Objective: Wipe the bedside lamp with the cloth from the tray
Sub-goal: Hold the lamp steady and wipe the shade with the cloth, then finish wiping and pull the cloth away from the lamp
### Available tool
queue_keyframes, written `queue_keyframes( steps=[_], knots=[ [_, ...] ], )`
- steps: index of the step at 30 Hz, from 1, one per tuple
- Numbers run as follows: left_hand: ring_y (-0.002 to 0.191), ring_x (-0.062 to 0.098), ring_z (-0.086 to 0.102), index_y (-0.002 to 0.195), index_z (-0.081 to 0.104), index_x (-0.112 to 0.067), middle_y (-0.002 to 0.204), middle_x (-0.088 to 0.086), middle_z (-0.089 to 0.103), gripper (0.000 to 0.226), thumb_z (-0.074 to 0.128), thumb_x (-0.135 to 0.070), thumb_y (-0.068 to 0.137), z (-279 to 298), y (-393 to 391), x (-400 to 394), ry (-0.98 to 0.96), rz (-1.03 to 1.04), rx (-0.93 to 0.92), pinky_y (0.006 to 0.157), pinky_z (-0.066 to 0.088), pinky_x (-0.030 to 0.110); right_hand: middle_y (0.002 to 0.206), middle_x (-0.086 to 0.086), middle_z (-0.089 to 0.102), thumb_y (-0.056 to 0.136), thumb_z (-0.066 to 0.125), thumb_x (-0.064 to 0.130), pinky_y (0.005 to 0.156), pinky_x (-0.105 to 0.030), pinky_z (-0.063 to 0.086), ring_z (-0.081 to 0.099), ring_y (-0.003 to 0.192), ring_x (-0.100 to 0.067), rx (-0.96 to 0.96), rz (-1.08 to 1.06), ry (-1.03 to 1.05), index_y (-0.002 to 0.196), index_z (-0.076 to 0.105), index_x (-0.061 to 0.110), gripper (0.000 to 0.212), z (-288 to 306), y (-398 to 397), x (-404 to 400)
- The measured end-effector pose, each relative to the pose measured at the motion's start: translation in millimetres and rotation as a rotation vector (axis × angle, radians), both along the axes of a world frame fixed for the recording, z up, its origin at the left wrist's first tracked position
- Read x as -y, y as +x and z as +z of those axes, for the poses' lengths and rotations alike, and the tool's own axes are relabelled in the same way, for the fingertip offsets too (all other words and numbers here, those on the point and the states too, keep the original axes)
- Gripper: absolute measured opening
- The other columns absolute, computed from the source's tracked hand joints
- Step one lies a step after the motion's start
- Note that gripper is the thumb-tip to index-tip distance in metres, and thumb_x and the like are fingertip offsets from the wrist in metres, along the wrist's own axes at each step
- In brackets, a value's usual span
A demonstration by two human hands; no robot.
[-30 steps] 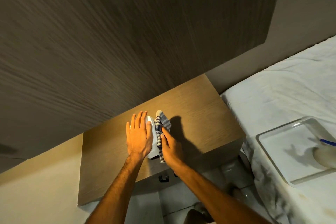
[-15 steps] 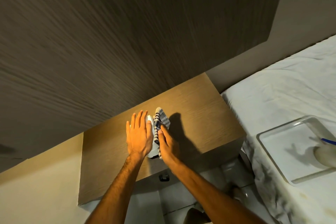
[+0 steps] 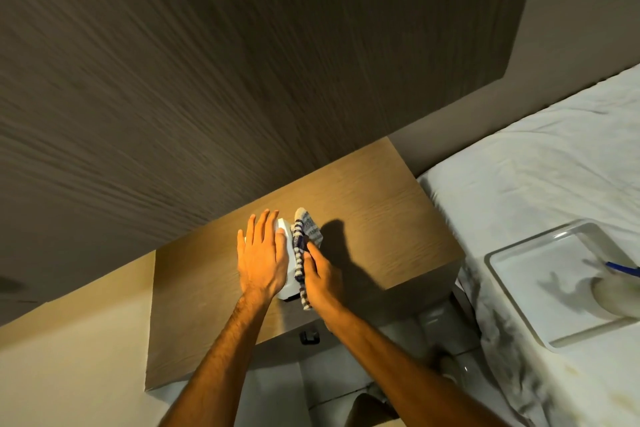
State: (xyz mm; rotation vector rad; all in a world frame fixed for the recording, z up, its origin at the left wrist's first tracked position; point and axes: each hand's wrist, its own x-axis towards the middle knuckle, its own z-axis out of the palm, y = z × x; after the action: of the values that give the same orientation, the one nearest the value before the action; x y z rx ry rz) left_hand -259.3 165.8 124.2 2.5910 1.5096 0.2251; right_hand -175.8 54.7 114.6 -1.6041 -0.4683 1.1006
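Note:
A small white bedside lamp (image 3: pixel 289 279) stands on the wooden bedside table (image 3: pixel 381 218), mostly hidden between my hands. My left hand (image 3: pixel 261 258) lies flat against its left side with fingers straight and together. My right hand (image 3: pixel 320 276) presses a blue-and-white striped cloth (image 3: pixel 304 230) against the lamp's right side. The cloth drapes from above the lamp's top down past its base. The clear tray (image 3: pixel 512 282) sits on the bed at the right.
A dark wood-grain wall panel (image 3: pixel 242 62) rises right behind the table. The white bed (image 3: pixel 536 166) adjoins the table's right edge; the tray holds a pale round object (image 3: pixel 609 295) and a blue-handled item (image 3: pixel 621 268). Tiled floor (image 3: pixel 277 388) shows below the table.
My right hand with the cloth slid slightly up along the lamp's right side half a second ago and has stayed there since. My left hand has stayed in place.

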Motion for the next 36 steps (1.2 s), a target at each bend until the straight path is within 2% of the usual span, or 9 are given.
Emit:
queue_keyframes(
  steps=[3,6,10,16,22,29,32,35,36],
  knots=[
    [0.157,0.026,0.015,0.158,0.033,-0.017,0.167,0.008,0.031,0.072,0.006,-0.054,0.102,1,-1,0,0.01,-0.021,-0.024,0.127,0.009,0.057,0.139,-0.013,0.059,0.105,0.04,0.029,0.101,-0.032,0.051,0.061,0.123,-0.024,0.023,0.022,0.08,0.145,0.047,0.018,0.042,8,4,-25],
    [0.157,0.025,0.016,0.158,0.033,-0.017,0.167,0.007,0.031,0.07,0.008,-0.053,0.103,1,1,0,0.008,0.001,-0.013,0.127,0.009,0.057,0.134,-0.016,0.062,0.105,0.039,0.033,0.102,-0.04,0.052,0.062,0.12,-0.027,0.022,0.083,-0.012,0.141,0.052,0.017,0.042,5,20,-44],
    [0.157,0.024,0.016,0.158,0.032,-0.02,0.167,0.006,0.032,0.068,0.009,-0.053,0.103,0,2,-1,0.006,0.002,-0.011,0.127,0.008,0.055,0.135,-0.014,0.062,0.105,0.04,0.028,0.103,-0.04,0.052,0.061,0.121,-0.028,0.026,0.074,-0.127,0.14,0.054,0.019,0.038,-7,22,-24],
    [0.157,0.025,0.016,0.158,0.033,-0.018,0.166,0.007,0.032,0.068,0.008,-0.051,0.104,3,0,0,0.011,-0.017,-0.025,0.127,0.01,0.057,0.133,-0.007,0.065,0.104,0.045,0.022,0.095,-0.026,0.05,0.064,0.118,-0.021,0.09,0.012,0.045,0.14,0.055,0.019,0.038,17,6,-3],
    [0.156,0.027,0.018,0.157,0.033,-0.016,0.165,0.009,0.034,0.067,0.011,-0.05,0.104,3,1,1,0.009,-0.021,-0.031,0.127,0.012,0.057,0.131,-0.014,0.066,0.102,0.045,0.014,0.099,-0.037,0.05,0.062,0.119,-0.032,0.145,0.047,-0.105,0.133,0.061,0.017,0.036,4,24,-26],
    [0.156,0.028,0.018,0.157,0.033,-0.016,0.165,0.011,0.034,0.063,0.017,-0.048,0.106,4,-2,-2,-0.019,-0.048,0.055,0.126,0.01,0.06,0.125,-0.005,0.07,0.099,0.056,0.019,0.092,-0.025,0.051,0.066,0.111,-0.019,0.047,-0.061,-0.072,0.131,0.063,0.019,0.033,4,-4,47],
    [0.157,0.029,0.015,0.154,0.039,-0.013,0.164,0.013,0.035,0.058,0.025,-0.044,0.107,14,0,17,0.137,-0.07,0.129,0.127,0.004,0.057,0.116,0.001,0.073,0.096,0.061,0.025,0.095,-0.033,0.057,0.069,0.102,-0.012,-0.052,-0.09,-0.053,0.127,0.066,0.028,0.031,5,14,88],
    [0.156,0.031,0.02,0.15,0.045,-0.01,0.161,0.015,0.04,0.052,0.038,-0.033,0.104,18,29,67,0.233,-0.246,0.27,0.128,0.004,0.052,0.109,0.009,0.073,0.096,0.06,0.026,0.081,-0.012,0.056,0.067,0.091,-0.005,0.01,-0.18,-0.075,0.12,0.067,0.036,0.027,3,57,142],
    [0.156,0.031,0.022,0.15,0.046,-0.01,0.16,0.016,0.041,0.052,0.04,-0.031,0.103,15,46,87,0.206,-0.306,0.301,0.128,0.007,0.053,0.107,0.01,0.072,0.097,0.059,0.024,0.08,-0.011,0.055,0.067,0.09,-0.005,0.073,-0.213,-0.088,0.119,0.068,0.033,0.025,1,75,163]
  ],
)
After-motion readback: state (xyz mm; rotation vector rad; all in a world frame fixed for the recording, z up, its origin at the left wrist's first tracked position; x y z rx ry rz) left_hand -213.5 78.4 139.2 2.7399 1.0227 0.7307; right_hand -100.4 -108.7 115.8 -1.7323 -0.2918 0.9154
